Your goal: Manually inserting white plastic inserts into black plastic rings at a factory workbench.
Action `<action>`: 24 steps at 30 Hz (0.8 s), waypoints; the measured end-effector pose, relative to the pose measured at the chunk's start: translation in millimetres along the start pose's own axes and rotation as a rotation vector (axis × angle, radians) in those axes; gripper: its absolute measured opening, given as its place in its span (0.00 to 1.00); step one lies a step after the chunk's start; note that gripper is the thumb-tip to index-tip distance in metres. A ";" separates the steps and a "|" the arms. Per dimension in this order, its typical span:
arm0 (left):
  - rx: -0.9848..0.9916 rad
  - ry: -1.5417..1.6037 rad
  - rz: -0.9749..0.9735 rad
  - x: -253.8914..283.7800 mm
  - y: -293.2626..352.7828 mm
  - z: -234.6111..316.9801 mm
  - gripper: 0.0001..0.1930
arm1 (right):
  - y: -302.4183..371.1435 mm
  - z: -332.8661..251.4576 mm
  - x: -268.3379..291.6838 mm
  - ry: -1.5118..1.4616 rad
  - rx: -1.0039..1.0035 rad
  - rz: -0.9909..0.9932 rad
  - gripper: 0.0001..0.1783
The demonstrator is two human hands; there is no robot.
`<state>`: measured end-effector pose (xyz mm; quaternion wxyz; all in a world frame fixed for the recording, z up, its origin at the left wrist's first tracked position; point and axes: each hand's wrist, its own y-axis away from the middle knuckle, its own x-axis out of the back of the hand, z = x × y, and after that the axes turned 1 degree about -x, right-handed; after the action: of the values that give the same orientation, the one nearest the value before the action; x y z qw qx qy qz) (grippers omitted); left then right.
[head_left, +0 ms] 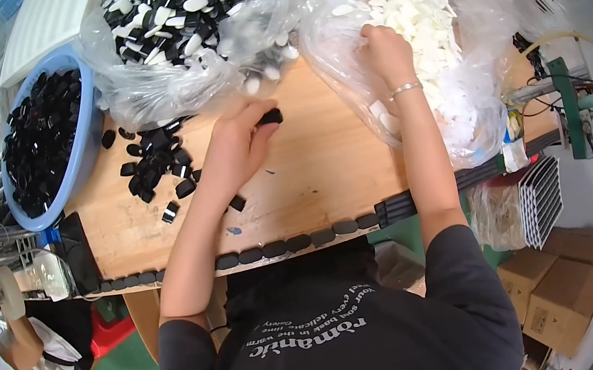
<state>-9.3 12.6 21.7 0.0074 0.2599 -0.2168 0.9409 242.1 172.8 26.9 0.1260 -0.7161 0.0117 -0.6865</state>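
Observation:
My left hand point(239, 144) is over the middle of the table, its thumb and fingers closed on a small black plastic cap point(271, 116). To its left lies a loose heap of black caps point(155, 160) on the wood. My right hand point(390, 55) reaches into an open clear plastic bag point(338, 60), at the left edge of a pile of small white plastic pieces point(413, 12). Its fingers are curled together; what they hold, if anything, is hidden.
A blue basin point(95, 113) full of black pieces stands at the left. At the back, another clear bag holds mixed black-and-white pieces point(192, 6). Dark foam padding point(276, 249) lines the table's front edge. Bench machines flank both sides; another person point(23, 356) is at lower left.

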 end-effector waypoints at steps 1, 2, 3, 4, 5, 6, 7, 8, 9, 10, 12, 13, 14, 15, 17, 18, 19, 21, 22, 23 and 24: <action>0.006 -0.003 0.005 -2.8 0.7 -4.4 0.13 | 0.3 2.4 0.0 -0.002 0.007 -0.002 0.13; 0.069 0.047 0.041 -6.1 2.3 -9.9 0.14 | 1.6 5.1 0.9 -0.125 0.033 0.123 0.14; 0.131 0.096 0.077 -8.2 3.7 -14.0 0.15 | 4.2 5.8 1.3 -0.249 0.058 0.248 0.15; 0.141 0.093 0.083 -9.7 6.5 -17.3 0.15 | 10.9 -6.8 17.2 -0.458 0.055 0.225 0.12; 0.177 0.153 0.117 -10.8 9.4 -19.2 0.15 | 20.0 -21.4 26.2 -0.463 0.064 0.219 0.12; 0.211 0.216 0.149 -11.7 12.1 -21.1 0.16 | 30.8 -37.6 32.6 -0.884 0.073 0.095 0.10; 0.216 0.214 0.151 -12.1 14.2 -21.8 0.16 | 42.6 -52.7 35.9 -1.301 0.074 -0.037 0.08; 0.176 0.241 0.166 -12.6 14.8 -23.0 0.16 | 53.3 -66.3 35.7 -1.410 0.165 -0.127 0.07; 0.137 0.268 0.182 -11.9 15.7 -24.3 0.16 | 62.4 -77.4 35.3 -1.515 0.259 -0.219 0.05; 0.140 0.265 0.183 -9.3 17.1 -25.4 0.16 | 70.7 -84.7 34.8 -1.518 0.259 -0.222 0.05; 0.196 0.217 0.067 -3.5 20.0 -27.5 0.17 | 81.3 -94.0 30.4 -1.588 0.366 -0.332 0.05; 0.204 0.216 0.070 -2.5 19.3 -25.0 0.17 | 81.2 -94.5 30.2 -1.591 0.366 -0.340 0.05; 0.185 0.210 0.103 -2.0 16.8 -20.4 0.16 | 80.2 -94.2 31.3 -1.381 0.497 -0.221 0.06; 0.166 0.205 0.137 -1.3 15.5 -18.1 0.15 | 79.8 -94.7 31.1 -1.164 0.617 -0.103 0.08; 0.168 0.218 0.134 -0.2 14.9 -18.3 0.15 | 81.3 -97.2 27.9 -1.151 0.634 -0.072 0.09; 0.165 0.230 0.129 -0.2 14.9 -19.1 0.15 | 82.0 -98.7 25.9 -1.136 0.651 -0.034 0.11; 0.167 0.230 0.131 0.0 15.1 -20.3 0.15 | 82.4 -100.3 23.9 -1.136 0.652 -0.036 0.11; 0.138 0.257 0.140 0.3 15.7 -22.6 0.16 | 83.5 -103.3 18.5 -1.119 0.698 -0.094 0.12; 0.137 0.258 0.139 0.4 15.1 -22.5 0.16 | 83.6 -103.6 14.0 -1.118 0.698 -0.093 0.12; 0.115 0.245 0.153 0.9 14.5 -21.9 0.16 | 83.2 -103.7 8.7 -1.093 0.752 -0.059 0.13; 0.093 0.233 0.167 1.2 13.9 -21.2 0.16 | 82.8 -104.0 6.3 -1.067 0.806 -0.026 0.14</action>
<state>-22.3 8.6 0.3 -0.0577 0.1303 -0.1916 0.9711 152.8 74.4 19.5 0.3641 -0.8543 -0.3182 -0.1904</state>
